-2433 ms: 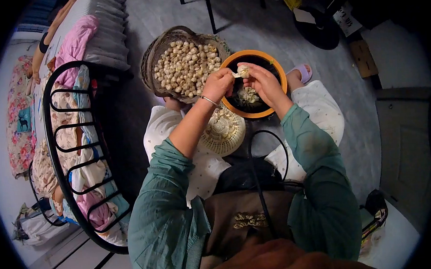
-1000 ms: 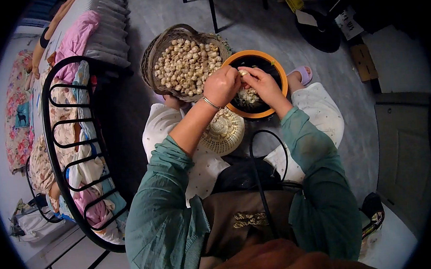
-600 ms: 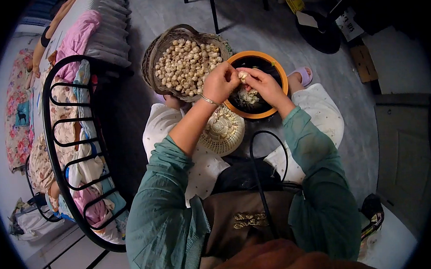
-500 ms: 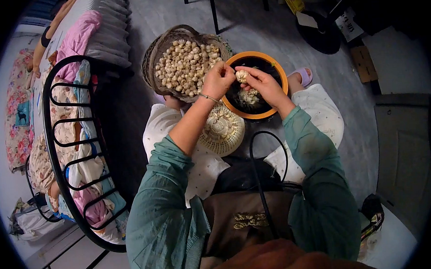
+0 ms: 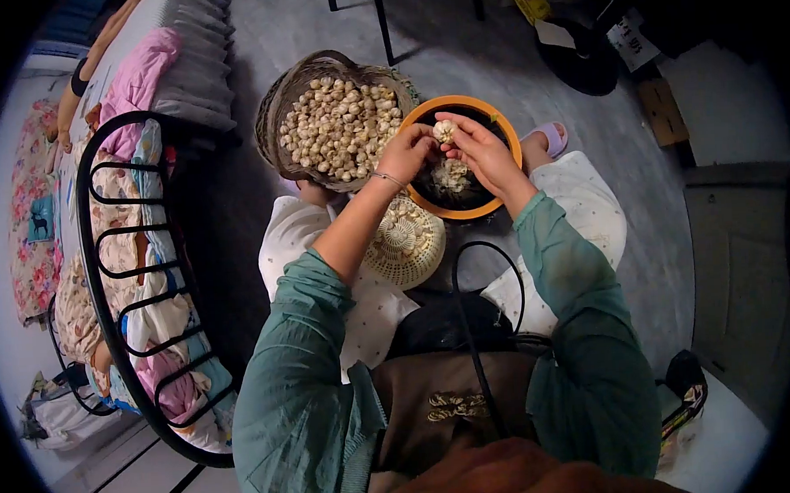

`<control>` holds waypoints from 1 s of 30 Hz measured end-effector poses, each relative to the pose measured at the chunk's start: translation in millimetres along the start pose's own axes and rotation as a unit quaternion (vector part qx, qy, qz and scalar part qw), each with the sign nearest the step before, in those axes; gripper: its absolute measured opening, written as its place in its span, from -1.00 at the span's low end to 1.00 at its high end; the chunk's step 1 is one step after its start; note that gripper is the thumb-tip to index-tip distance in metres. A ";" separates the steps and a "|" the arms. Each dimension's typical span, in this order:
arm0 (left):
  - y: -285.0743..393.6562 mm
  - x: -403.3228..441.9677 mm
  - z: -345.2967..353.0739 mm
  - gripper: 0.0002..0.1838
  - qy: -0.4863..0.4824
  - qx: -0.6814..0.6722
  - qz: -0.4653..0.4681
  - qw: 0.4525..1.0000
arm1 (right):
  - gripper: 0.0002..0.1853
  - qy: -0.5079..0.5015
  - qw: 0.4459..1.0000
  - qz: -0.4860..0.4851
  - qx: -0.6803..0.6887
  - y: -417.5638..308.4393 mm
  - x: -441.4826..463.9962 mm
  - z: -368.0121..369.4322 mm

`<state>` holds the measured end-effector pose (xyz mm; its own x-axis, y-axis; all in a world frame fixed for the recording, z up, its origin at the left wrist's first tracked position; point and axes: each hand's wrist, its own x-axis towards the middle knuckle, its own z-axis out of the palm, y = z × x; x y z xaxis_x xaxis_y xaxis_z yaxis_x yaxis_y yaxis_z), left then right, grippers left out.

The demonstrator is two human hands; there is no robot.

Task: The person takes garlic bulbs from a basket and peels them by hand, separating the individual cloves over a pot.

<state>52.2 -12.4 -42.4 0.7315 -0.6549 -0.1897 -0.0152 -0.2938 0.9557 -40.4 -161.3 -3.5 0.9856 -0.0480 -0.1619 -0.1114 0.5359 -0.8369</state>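
Over the orange-rimmed bucket [image 5: 515,146], my right hand [image 5: 486,152] grips a pale garlic bulb [image 5: 445,131] between thumb and fingers. My left hand [image 5: 406,154] is closed in a pinch just left of the bulb; whatever its fingertips hold is too small to make out. Papery garlic skins [image 5: 451,174] lie inside the dark bucket. To the left, a woven basket [image 5: 271,133] holds a heap of garlic bulbs [image 5: 337,126]. A cream plastic strainer basket [image 5: 409,268] with pale pieces in it sits below my left wrist.
A black metal bed frame [image 5: 90,233] with bedding piled behind it stands on the left. Another person's arm [image 5: 88,75] rests on the bed. Black furniture legs [image 5: 380,18] stand at the top, and a cardboard box [image 5: 662,111] is at the right.
My left hand has dropped slightly from beside the bulb, its fingers now lower. The right hand still holds the garlic bulb, turned a little. The whole view has shifted slightly.
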 end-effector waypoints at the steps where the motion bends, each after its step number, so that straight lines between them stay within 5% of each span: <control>1: 6.9 -0.4 -1.3 -0.78 -0.008 -0.092 -0.015 0.996 | -0.64 0.000 1.000 0.000 0.000 0.0 -0.1 0.1; 2: 13.8 -1.0 -2.4 -0.77 -0.016 -0.183 -0.031 0.982 | -0.65 0.012 1.000 -0.004 -0.017 0.3 -0.3 0.4; 9: 37.6 -11.5 -5.2 -0.73 -0.071 -0.081 -0.009 0.994 | -0.72 0.038 0.989 -0.047 -0.132 13.5 4.6 -4.7; 16: 41.8 -17.8 -4.0 -0.78 -0.034 -0.203 -0.047 0.977 | -0.68 -0.015 0.987 -0.100 -0.122 13.8 4.7 6.1; 21: 34.3 -17.8 -8.4 -0.76 -0.021 -0.222 -0.078 0.972 | -0.64 0.023 0.944 -0.122 -0.306 -0.7 -4.6 13.7; 30: 24.7 -10.7 -4.8 -0.75 0.006 -0.186 -0.070 0.980 | -0.67 -0.005 0.993 -0.096 -0.073 1.6 -1.0 12.1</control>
<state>47.2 -9.3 -15.7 0.7165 -0.6176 -0.3244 0.3344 -0.1041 0.9367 -40.1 -150.2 1.6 0.9916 -0.1291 0.0121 0.0620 0.3896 -0.9189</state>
